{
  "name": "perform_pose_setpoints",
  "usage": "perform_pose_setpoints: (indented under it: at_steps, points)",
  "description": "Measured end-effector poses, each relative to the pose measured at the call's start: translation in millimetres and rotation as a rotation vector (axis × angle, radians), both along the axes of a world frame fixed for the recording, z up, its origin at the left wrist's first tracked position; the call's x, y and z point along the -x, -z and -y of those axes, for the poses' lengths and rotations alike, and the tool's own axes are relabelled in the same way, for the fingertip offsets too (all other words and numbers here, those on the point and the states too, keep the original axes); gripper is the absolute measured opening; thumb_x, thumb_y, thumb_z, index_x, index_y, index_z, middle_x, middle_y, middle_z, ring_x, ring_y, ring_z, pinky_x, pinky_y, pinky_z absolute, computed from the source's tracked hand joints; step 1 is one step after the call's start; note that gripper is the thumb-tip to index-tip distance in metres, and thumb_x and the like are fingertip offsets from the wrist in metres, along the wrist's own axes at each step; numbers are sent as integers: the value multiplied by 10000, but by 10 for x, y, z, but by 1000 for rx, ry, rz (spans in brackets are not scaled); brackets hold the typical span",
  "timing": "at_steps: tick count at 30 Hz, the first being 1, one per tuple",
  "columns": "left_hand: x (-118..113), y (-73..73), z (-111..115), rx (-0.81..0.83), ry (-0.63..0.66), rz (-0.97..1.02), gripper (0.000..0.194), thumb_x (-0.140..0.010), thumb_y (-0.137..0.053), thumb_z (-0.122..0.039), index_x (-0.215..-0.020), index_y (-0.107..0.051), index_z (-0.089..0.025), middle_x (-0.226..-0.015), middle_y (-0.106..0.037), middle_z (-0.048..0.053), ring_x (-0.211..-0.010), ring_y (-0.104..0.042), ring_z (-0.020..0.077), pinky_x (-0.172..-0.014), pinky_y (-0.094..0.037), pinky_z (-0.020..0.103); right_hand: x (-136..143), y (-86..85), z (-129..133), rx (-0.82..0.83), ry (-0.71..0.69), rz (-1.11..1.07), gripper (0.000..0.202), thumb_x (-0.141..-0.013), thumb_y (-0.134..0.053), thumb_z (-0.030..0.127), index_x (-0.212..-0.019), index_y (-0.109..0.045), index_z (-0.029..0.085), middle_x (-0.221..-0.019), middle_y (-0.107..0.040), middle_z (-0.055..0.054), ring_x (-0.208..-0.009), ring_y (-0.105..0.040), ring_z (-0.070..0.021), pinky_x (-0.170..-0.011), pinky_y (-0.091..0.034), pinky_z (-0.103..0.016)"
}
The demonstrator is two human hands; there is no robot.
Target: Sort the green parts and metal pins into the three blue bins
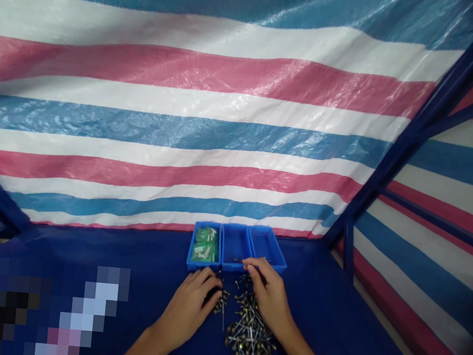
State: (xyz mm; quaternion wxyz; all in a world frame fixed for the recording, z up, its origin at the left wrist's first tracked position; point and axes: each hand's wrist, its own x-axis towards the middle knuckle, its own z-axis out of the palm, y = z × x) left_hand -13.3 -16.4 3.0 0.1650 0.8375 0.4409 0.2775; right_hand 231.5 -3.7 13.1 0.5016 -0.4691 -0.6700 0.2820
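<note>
My left hand rests over a small cluster of metal pins with brassy heads. Its fingers are curved and its thumb stands apart from them, with pins in and beside the gap. My right hand is at the front edge of the middle blue bin, thumb and fingers pinched together. A thin pin with a dark head seems to stick out leftward from that pinch. Below my right hand lies a larger heap of similar pins, partly hidden by the hand and forearm.
The left blue bin holds green-and-white packets. A right blue bin joins the row on the dark blue tabletop. Striped sheeting hangs behind, and a blue frame post stands at right. Something pixelated is at lower left.
</note>
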Motion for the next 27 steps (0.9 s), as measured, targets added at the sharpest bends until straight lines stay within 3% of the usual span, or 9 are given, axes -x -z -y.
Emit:
perform_pose_setpoints:
  at_steps: [3, 5, 11, 15, 22, 27]
  points:
    - [-1, -7, 4, -3, -3, 1, 140, -1097, -574, -260, -1166, -692, -291, -1158, -676, 31, -1068, -678, 253, -960, -551, 413, -1, -6, 10, 2, -13, -9, 337, -1109, -523, 441, -1267, -769, 272, -1109, -763, -71, -684, -655, -174, -667, -554, -294]
    - [-3, -13, 7, -5, -3, 2, 141, -1099, -572, -268, -1162, -696, -289, -1159, -679, 33, -1067, -680, 254, -960, -555, 413, 3, -23, 17, 0, -12, -5, 344, -1108, -522, 446, -1252, -780, 269, -1109, -766, -75, -696, -665, -179, -674, -558, -298]
    - [-4, -5, 5, -8, 2, 13, 144, -1099, -571, -260, -1159, -699, -285, -1157, -681, 38, -1063, -682, 255, -961, -558, 420, -6, -51, 5, -17, 54, 42, 330, -1095, -545, 469, -1142, -782, 244, -1100, -781, -88, -976, -725, -261, -886, -577, -350]
    - [-1, -13, 3, -10, -2, 11, 139, -1093, -582, -250, -1157, -699, -286, -1159, -682, 33, -1066, -683, 252, -959, -557, 412, -18, -40, -5, -21, 66, 56, 323, -1094, -551, 471, -1131, -776, 243, -1114, -784, -87, -1018, -730, -268, -922, -574, -357]
    - [-5, -35, 14, 0, 1, 3, 132, -1097, -578, -251, -1152, -694, -281, -1151, -677, 32, -1063, -678, 250, -963, -547, 412, -19, -12, 4, -88, 68, 96, 306, -1109, -536, 410, -1203, -791, 269, -1194, -793, -82, -1123, -738, -275, -1035, -569, -410]
    - [-5, -18, 7, -6, -3, 7, 136, -1093, -581, -246, -1157, -695, -286, -1152, -676, 28, -1066, -679, 250, -962, -548, 414, -29, 25, 6, -140, 80, 203, 358, -1114, -524, 366, -1408, -713, 287, -1396, -729, -81, -1324, -668, -284, -1172, -514, -469]
